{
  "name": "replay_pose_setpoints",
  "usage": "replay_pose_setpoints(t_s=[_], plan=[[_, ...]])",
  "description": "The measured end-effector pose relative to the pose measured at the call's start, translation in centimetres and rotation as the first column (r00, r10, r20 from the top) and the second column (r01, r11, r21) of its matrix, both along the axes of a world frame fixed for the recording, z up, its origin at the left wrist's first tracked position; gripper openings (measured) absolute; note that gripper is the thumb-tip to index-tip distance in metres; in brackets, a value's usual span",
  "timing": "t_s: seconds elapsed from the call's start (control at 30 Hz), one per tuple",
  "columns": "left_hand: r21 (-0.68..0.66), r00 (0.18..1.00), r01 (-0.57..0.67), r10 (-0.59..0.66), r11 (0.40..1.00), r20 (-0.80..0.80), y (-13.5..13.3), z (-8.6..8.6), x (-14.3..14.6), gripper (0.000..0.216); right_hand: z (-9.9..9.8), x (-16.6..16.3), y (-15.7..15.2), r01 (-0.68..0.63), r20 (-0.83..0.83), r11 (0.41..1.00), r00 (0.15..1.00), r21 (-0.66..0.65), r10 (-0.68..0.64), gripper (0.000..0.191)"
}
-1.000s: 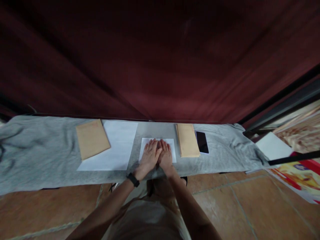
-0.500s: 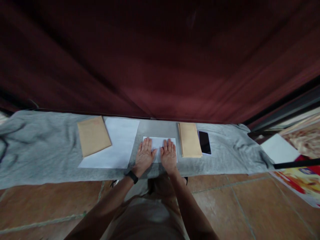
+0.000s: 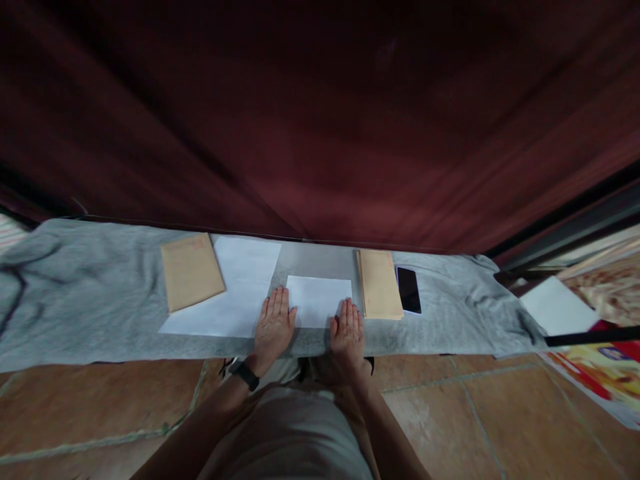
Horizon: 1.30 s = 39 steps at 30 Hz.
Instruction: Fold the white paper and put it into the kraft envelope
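Observation:
A small white sheet of paper [image 3: 319, 300], perhaps folded, lies flat on the grey cloth in front of me. My left hand [image 3: 274, 325] rests palm down at its left edge, fingers stretched out and reaching toward the larger white paper. At the lower right corner of the small sheet, my right hand [image 3: 348, 331] lies flat with its fingers extended. Neither hand grips anything. Large white paper [image 3: 235, 308] spreads out left of my left hand. Beyond my right hand sits a stack of brown envelopes [image 3: 381, 285].
A brown envelope [image 3: 192, 272] overlaps the large paper on the left. A dark-screened phone [image 3: 409, 291] lies right of the envelope stack. Grey cloth [image 3: 457, 300] covers the narrow surface, and a dark red curtain [image 3: 320, 133] rises behind. A colourful printed box [image 3: 607, 370] is at lower right.
My hands have moved apart and toward me, from on top of the small white sheet to its left edge and lower right corner. More of the sheet shows.

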<state>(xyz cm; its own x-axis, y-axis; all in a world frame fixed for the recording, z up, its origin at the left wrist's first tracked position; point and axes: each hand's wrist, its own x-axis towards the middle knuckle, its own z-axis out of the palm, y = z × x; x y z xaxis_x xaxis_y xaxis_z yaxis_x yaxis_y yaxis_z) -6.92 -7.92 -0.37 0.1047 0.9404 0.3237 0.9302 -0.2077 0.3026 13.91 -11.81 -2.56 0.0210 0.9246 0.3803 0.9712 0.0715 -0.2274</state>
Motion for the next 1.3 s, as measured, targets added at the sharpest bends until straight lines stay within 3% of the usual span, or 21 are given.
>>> replay_pose_setpoints(t_s=[0.23,0.5,0.63,1.0,1.17,1.3], plan=[[-0.031,0.997,0.062,-0.060,0.998,0.037,-0.7,0.7,-1.2,0.061,1.6,0.5,-1.3,-0.023,-0.079,0.999,0.997,-0.029,0.020,0.061],[-0.056,0.996,0.075,-0.072,0.996,0.049,-0.7,0.9,-1.2,0.067,2.8,-4.8,-0.6,-0.283,-0.095,0.950,0.958,-0.135,0.271,0.050],[-0.088,0.997,0.072,-0.069,0.994,0.034,-0.8,1.2,-1.1,0.063,2.4,-4.8,-2.0,-0.211,-0.045,0.967,0.977,-0.141,0.207,0.052],[-0.067,0.997,0.073,-0.070,0.995,0.044,-0.6,0.8,-1.2,0.061,1.8,0.7,-4.8,-0.067,-0.003,0.994,0.998,-0.090,0.067,0.066],[-0.040,0.996,0.086,-0.084,0.995,0.041,-0.5,0.9,-1.3,0.057,2.5,-0.5,-3.3,-0.066,-0.059,0.995,0.996,-0.069,0.062,0.057],[-0.033,0.995,0.098,-0.097,0.995,0.036,-0.5,1.1,-1.2,0.060,2.6,-2.7,-2.4,-0.177,-0.072,0.982,0.982,-0.060,0.173,0.052]])
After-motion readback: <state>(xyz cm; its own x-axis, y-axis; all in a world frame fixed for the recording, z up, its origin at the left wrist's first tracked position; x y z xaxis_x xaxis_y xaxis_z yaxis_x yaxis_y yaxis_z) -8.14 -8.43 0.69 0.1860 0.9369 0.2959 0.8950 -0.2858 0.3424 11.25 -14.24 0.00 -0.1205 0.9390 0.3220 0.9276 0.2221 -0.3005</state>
